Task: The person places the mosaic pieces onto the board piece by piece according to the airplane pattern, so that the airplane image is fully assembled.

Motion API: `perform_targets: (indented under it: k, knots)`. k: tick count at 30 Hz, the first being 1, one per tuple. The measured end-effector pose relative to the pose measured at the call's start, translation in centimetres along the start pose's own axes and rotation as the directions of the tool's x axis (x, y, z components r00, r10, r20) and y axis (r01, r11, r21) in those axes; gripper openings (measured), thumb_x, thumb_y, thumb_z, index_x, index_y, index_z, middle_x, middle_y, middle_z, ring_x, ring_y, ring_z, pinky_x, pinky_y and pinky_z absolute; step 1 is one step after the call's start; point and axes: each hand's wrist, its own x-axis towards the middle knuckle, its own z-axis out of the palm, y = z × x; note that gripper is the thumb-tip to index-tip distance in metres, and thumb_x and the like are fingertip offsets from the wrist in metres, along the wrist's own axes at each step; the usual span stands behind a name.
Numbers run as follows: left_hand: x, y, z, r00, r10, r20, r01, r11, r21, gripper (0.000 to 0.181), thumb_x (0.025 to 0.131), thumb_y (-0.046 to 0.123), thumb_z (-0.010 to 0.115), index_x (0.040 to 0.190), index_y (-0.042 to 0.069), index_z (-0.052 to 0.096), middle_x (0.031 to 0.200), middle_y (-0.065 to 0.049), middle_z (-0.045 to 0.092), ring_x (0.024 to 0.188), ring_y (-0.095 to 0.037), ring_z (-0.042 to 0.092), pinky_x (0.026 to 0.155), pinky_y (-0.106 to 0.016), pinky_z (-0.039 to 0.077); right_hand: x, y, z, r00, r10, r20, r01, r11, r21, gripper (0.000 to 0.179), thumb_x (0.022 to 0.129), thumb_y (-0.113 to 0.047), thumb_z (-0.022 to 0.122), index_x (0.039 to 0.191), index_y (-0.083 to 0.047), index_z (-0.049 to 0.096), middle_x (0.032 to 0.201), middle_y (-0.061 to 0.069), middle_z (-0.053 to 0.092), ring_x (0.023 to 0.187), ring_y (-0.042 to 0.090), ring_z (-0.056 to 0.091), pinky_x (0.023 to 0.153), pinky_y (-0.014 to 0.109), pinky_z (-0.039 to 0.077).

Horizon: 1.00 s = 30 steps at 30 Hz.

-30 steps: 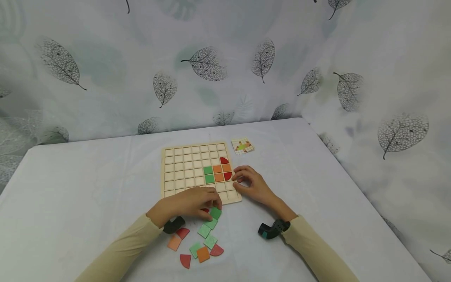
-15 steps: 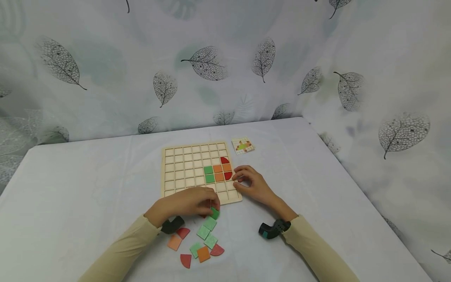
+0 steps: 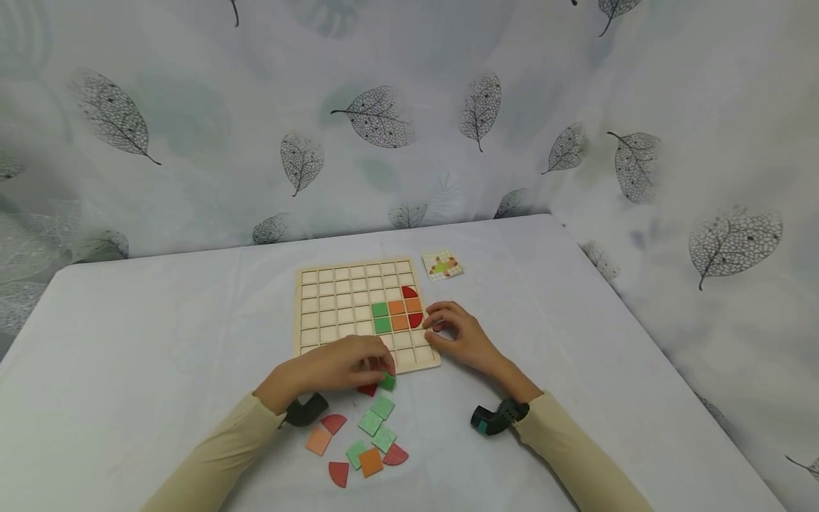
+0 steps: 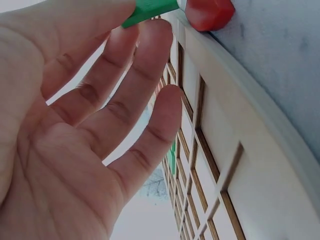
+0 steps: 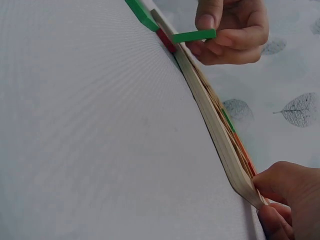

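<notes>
My left hand [image 3: 335, 364] pinches a green square tile [image 3: 387, 382] between thumb and fingertips, just off the near edge of the wooden grid board [image 3: 326, 304]. In the right wrist view that green tile [image 5: 194, 36] shows edge-on, raised beside the board's rim. A red quarter-circle tile [image 3: 367, 390] lies by the same edge, partly under the left hand. My right hand [image 3: 459, 334] holds the board's right edge, thumb and fingers at the rim [image 5: 257, 202]. Set in the board are green squares [image 3: 380, 317], orange squares [image 3: 398, 314] and red quarter-circles [image 3: 415, 321].
Loose green tiles [image 3: 370, 422], orange tiles [image 3: 370, 462] and red quarter-circles [image 3: 338, 474] are scattered on the white tablecloth [image 3: 160, 355] in front of the board. A small pattern card [image 3: 442, 265] lies beyond the board's far right corner. Leaf-patterned fabric [image 3: 384, 178] hangs behind.
My left hand has drawn the green tile slightly left and away from the other loose green tiles, toward the board's near edge. The right hand stays at the board's right edge.
</notes>
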Motion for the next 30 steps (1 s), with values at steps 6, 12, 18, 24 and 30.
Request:
perform_targets:
  k: [6, 12, 18, 24, 30]
  knots:
    - [-0.4, 0.1, -0.4, 0.999, -0.019, -0.035, 0.018, 1.000, -0.014, 0.009, 0.094, 0.017, 0.065, 0.103, 0.017, 0.068, 0.097, 0.011, 0.061, 0.082, -0.004, 0.054, 0.074, -0.023, 0.048, 0.2, 2.5, 0.5, 1.000, 0.013, -0.002, -0.013, 1.000, 0.001, 0.017, 0.086, 0.007, 0.068, 0.102, 0.009, 0.065, 0.124, 0.028, 0.054, 0.100, 0.038, 0.061, 0.089, 0.047, 0.049]
    - [-0.9, -0.1, -0.7, 0.997, -0.028, -0.066, 0.027, 1.000, -0.011, 0.010, 0.094, 0.015, 0.065, 0.103, 0.015, 0.068, 0.099, 0.009, 0.062, 0.083, -0.005, 0.054, 0.076, -0.024, 0.048, 0.2, 4.2, 0.7, 1.000, 0.010, -0.007, -0.010, 1.000, 0.010, 0.017, 0.087, -0.001, 0.070, 0.104, 0.001, 0.068, 0.127, 0.020, 0.055, 0.100, 0.031, 0.061, 0.090, 0.041, 0.050]
    - [-1.2, -0.5, -0.9, 0.992, -0.041, -0.116, 0.042, 0.999, 0.011, 0.010, 0.093, 0.014, 0.066, 0.103, 0.017, 0.068, 0.099, 0.010, 0.064, 0.085, -0.004, 0.056, 0.077, -0.025, 0.050, 0.1, 4.2, 0.6, 1.000, 0.000, -0.003, 0.000, 1.000, 0.015, 0.015, 0.088, -0.005, 0.071, 0.103, -0.003, 0.068, 0.125, 0.015, 0.056, 0.100, 0.025, 0.061, 0.089, 0.031, 0.050]
    - [-1.3, -0.7, -1.2, 0.990, -0.031, -0.141, 0.034, 0.999, 0.019, 0.012, 0.094, 0.012, 0.065, 0.105, 0.015, 0.067, 0.099, 0.008, 0.065, 0.089, -0.005, 0.058, 0.077, -0.025, 0.049, 0.0, 4.2, 0.6, 1.000, -0.010, -0.002, 0.010, 1.000, 0.013, 0.015, 0.088, -0.004, 0.070, 0.102, -0.003, 0.068, 0.125, 0.016, 0.056, 0.100, 0.026, 0.061, 0.089, 0.028, 0.050]
    - [-1.3, -1.1, -1.6, 0.973, -0.053, -0.222, 0.067, 0.996, 0.056, 0.012, 0.093, 0.011, 0.066, 0.105, 0.012, 0.068, 0.100, 0.006, 0.065, 0.089, -0.007, 0.059, 0.078, -0.027, 0.051, 0.1, 4.2, 0.6, 1.000, -0.004, 0.000, 0.004, 1.000, 0.014, 0.015, 0.088, -0.003, 0.070, 0.102, -0.002, 0.068, 0.125, 0.016, 0.056, 0.101, 0.026, 0.061, 0.089, 0.028, 0.050]
